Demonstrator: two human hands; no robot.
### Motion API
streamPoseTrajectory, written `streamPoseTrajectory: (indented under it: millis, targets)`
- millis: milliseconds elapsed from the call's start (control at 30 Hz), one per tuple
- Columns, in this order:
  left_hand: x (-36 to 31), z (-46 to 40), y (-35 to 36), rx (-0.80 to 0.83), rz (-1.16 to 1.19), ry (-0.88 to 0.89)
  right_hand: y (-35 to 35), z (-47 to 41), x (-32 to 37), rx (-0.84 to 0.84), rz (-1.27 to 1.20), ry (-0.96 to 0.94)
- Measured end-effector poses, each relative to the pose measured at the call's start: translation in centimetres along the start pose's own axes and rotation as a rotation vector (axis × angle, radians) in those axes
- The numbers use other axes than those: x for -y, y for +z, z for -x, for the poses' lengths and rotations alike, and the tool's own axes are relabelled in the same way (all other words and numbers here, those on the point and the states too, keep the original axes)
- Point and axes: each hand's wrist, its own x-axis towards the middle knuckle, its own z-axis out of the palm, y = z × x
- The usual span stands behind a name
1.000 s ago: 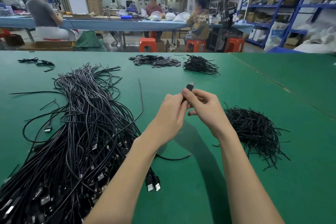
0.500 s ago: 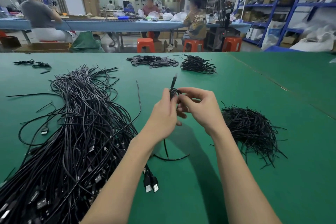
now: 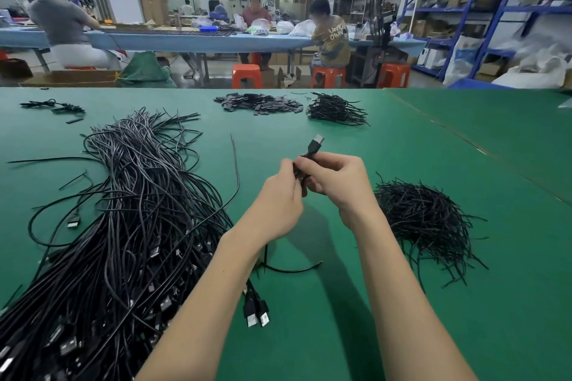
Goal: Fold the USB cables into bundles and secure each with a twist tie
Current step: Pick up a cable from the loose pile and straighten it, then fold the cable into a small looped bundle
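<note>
The person is holding one USB cable [image 3: 305,164] up over the green table [image 3: 402,164], right between both hands. The left hand [image 3: 277,204] is curling its fingers and pinching the folded part of the cable from the left side. The right hand [image 3: 335,179] is wrapping its fingers round the same bunch from the right side. The two hands are touching each other, so neither one is nearer.

The plug [image 3: 316,143] is poking up and away from the hands, toward the far side of the table. One loose end of cable [image 3: 291,269] is hanging down under the left hand and lying on the table.

The pile of twist ties [image 3: 424,219] is sitting on the table just to the right of the right hand. I think the right hand is the one that will be reaching for a tie, since the pile is on its side. The big heap of loose cables [image 3: 123,226] is lying to the left, and it looks like lots are waiting to be bundled.
</note>
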Motion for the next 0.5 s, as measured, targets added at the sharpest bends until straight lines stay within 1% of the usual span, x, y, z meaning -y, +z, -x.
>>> streamPoseTrajectory:
  millis: [133,200,333,400,500]
  targets:
    - [0.0,0.1,0.0,0.050,-0.020,-0.005,0.1,-0.2,-0.1,-0.036,-0.012,0.068]
    - [-0.1,0.1,0.1,0.035,0.001,-0.026,0.0,-0.3,-0.1,-0.052,-0.025,0.086]
    - [-0.9,0.3,1.4,-0.124,0.106,-0.074,0.1,-0.5,-0.3,-0.101,-0.061,0.116]
    - [-1.0,0.5,2.2,-0.201,0.150,-0.098,0.2,-0.4,-0.5,-0.110,-0.120,0.154]
    - [-0.9,0.6,2.6,-0.265,0.139,-0.057,0.2,-0.4,-1.0,-0.126,-0.153,0.170]
